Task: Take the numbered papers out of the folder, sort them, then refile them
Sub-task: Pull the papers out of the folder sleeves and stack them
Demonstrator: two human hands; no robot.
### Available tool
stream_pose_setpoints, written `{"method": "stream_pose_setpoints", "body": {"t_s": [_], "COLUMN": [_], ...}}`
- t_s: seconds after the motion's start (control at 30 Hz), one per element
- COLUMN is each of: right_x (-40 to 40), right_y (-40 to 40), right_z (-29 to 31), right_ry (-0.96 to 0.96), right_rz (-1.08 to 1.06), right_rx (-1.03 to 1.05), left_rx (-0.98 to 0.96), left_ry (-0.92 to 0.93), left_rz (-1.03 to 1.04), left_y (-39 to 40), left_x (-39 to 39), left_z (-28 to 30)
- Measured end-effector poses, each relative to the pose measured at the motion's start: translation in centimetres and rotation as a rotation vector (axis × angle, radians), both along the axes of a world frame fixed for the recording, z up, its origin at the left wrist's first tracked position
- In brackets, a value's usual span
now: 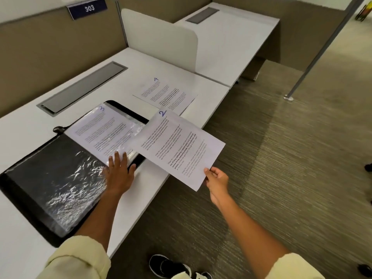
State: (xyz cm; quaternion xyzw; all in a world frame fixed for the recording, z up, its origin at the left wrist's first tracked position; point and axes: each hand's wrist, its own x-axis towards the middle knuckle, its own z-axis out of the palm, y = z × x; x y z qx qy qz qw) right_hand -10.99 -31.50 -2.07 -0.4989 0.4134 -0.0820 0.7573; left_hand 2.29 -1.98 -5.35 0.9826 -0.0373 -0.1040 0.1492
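A black zip folder (40, 174) lies open on the white desk (24, 127), its clear plastic sleeves shining. The paper marked 3 (104, 129) sits in the folder's right-hand sleeve. My left hand (119, 172) presses flat on the near edge of that sleeve, fingers straight. My right hand (216, 181) pinches the near corner of the paper marked 2 (179, 150), which hangs in the air past the desk's edge. The paper marked 4 (165, 93) lies flat on the desk beyond the folder.
A grey cable hatch (82, 87) is set into the desk behind the folder. A white divider panel (161, 37) separates this desk from the neighbouring one. Carpet floor lies to the right, with a metal post (314, 57) standing on it. My shoes (171, 266) show below.
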Motion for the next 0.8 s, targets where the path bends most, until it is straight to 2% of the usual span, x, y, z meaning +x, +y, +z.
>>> {"method": "stream_pose_setpoints", "body": {"t_s": [0.27,0.53,0.8], "right_x": [7.5,14.4,23.5], "right_y": [2.0,3.4,1.8], "right_z": [1.5,1.1,0.5], "right_ry": [0.005,-0.006,0.038], "right_rz": [-0.061,-0.102,-0.060], "right_rx": [0.033,0.054,0.032], "left_rx": [-0.011,-0.101,-0.075], "left_ry": [-0.025,-0.098,-0.076], "left_rz": [-0.086,-0.135,0.014], "left_y": [-1.4,-1.1,-1.9], "left_x": [3.6,5.6,8.8], "left_z": [0.5,-0.6,-0.4]}}
